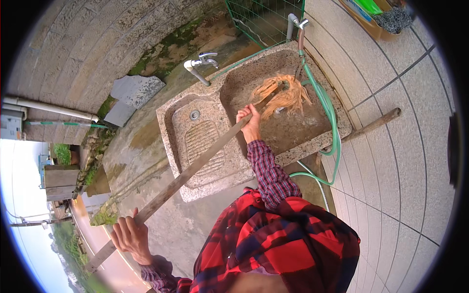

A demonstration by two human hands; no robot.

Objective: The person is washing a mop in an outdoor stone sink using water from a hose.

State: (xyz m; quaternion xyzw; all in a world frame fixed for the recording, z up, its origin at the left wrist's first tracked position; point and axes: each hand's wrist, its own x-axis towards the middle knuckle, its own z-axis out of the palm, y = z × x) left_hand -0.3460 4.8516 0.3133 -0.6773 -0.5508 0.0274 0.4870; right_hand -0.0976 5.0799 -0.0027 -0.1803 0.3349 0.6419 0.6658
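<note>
A string mop is held slantwise across the stone sink. Its orange-tan mop head lies wet in the larger right basin, in shallow murky water. My right hand is wrapped round the wooden handle close to the mop head, over the divider between the basins. Farther up the handle, at lower left, my left hand grips it near its end. A green hose runs from the tap at the back right, its loops hanging over the basin and the sink's right edge.
The left basin has a ribbed washboard and a drain. A second tap rises behind it. Another wooden pole leans by the tiled wall on the right. A box of supplies sits at upper right. Green wire mesh stands behind.
</note>
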